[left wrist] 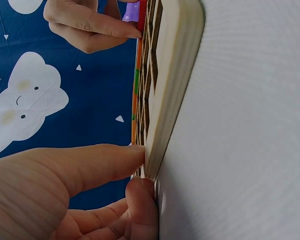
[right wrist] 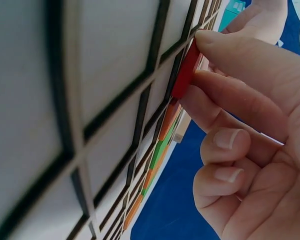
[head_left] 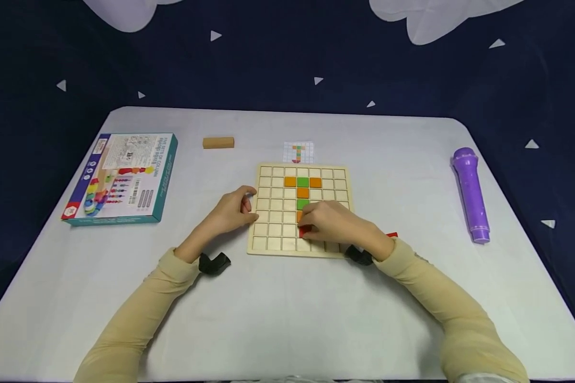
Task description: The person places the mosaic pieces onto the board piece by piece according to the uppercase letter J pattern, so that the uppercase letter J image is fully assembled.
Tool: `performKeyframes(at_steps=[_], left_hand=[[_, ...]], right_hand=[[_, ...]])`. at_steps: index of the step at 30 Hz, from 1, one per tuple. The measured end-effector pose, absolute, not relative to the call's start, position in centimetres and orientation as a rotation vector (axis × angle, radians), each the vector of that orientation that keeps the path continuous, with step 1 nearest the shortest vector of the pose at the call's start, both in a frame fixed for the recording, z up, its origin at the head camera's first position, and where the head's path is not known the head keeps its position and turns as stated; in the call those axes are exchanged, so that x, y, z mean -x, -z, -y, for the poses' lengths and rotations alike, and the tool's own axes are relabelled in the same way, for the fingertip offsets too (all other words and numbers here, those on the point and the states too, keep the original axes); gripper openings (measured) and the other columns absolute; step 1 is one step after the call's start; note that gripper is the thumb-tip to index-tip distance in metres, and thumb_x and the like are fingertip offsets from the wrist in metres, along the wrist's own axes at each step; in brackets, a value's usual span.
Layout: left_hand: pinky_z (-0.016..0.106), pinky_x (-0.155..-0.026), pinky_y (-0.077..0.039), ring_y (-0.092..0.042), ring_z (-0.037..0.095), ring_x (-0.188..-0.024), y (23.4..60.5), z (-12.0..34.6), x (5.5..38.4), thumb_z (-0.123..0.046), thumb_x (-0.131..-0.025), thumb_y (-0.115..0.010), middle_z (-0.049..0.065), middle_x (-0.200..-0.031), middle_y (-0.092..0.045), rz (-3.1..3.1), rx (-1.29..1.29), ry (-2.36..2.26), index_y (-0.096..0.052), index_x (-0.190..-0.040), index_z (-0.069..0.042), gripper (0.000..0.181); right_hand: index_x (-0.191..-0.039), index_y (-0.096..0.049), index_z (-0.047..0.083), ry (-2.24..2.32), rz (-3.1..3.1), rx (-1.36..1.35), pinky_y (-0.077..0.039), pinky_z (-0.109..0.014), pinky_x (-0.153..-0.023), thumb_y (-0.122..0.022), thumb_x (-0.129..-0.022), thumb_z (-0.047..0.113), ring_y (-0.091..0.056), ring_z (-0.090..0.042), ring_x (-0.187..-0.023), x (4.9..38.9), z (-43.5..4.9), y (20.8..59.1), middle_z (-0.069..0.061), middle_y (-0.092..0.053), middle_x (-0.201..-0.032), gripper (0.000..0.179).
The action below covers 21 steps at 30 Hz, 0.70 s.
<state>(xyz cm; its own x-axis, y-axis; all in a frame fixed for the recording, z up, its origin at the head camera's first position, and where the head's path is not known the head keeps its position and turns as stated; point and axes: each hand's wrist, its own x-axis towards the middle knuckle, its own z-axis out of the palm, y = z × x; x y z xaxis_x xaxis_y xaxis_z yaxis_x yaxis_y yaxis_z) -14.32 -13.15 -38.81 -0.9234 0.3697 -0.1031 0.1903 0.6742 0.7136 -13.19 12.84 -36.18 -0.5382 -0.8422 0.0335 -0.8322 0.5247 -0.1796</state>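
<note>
A wooden grid board (head_left: 268, 244) lies on the table, with orange and green square tiles forming a T shape in its cells. My right hand (head_left: 333, 222) is over the lower middle of the board, thumb and fingers pinching a red tile (right wrist: 186, 70) at a cell below the lowest orange tile (right wrist: 168, 120). Beside the board's left edge, my left hand (head_left: 232, 210) has its thumb (left wrist: 105, 162) and fingers spread, their tips at the edge. Part of the red tile is hidden by the right fingers in the head view.
A pattern card (head_left: 308, 151) lies behind the board, and a wooden block (head_left: 218, 143) to its left. The boxed toy set (head_left: 124, 181) is at far left, a purple microphone-like object (head_left: 471, 197) at far right. Something red (head_left: 392, 234) shows behind my right wrist.
</note>
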Motion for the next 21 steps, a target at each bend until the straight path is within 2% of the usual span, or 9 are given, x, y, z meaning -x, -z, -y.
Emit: performKeyframes(at_steps=[10, 21], left_hand=[[0.024, -0.059, -0.039, -0.048, 0.013, -0.066, 38.77, 13.15, 14.33, -0.007, -0.080, -0.068, 0.008, -0.082, -0.054, -2.640, -0.450, -1.094, -0.042, -0.131, 0.005, 0.059], [0.025, -0.061, -0.039, -0.048, 0.014, -0.067, 38.63, 13.10, 14.29, -0.008, -0.079, -0.068, 0.009, -0.083, -0.055, -2.654, -0.452, -1.088, -0.044, -0.130, 0.005, 0.058]], right_hand=[[-0.087, -0.073, 0.011, 0.298, -2.683, 1.498, -0.049, -0.021, -0.066, -0.074, -0.079, 0.019, -0.057, -0.008, -0.072, 13.49, -12.76, 36.53, 0.002, -0.066, -0.082, 0.012], [-0.079, -0.073, 0.010, 0.310, -2.700, 1.518, -0.049, -0.019, -0.063, -0.075, -0.078, 0.015, -0.057, -0.008, -0.067, 13.37, -12.56, 36.35, 0.001, -0.064, -0.075, 0.005]])
